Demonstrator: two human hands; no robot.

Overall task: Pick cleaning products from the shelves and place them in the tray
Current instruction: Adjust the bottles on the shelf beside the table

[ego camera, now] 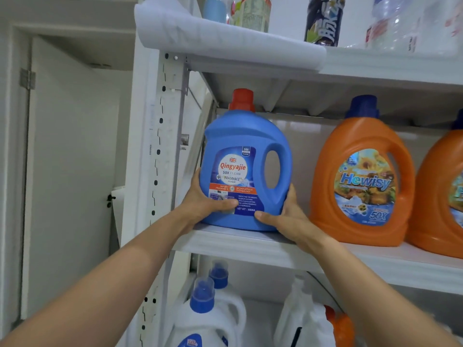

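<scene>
Shelf [240, 240]; hands on blue jug [240, 136]

"Qingyajie 50X CLEAN" on blue jug [246, 169], "Hewisy 50X" on orange jug [360, 176]

Head view, close (facing shelves [250, 242])

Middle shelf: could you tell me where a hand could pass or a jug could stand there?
On the middle shelf, the gap between the blue jug and the orange jug admits the right hand. Left of the blue jug, the left hand fills the space by the upright. Rightward, orange jugs crowd together.
</scene>
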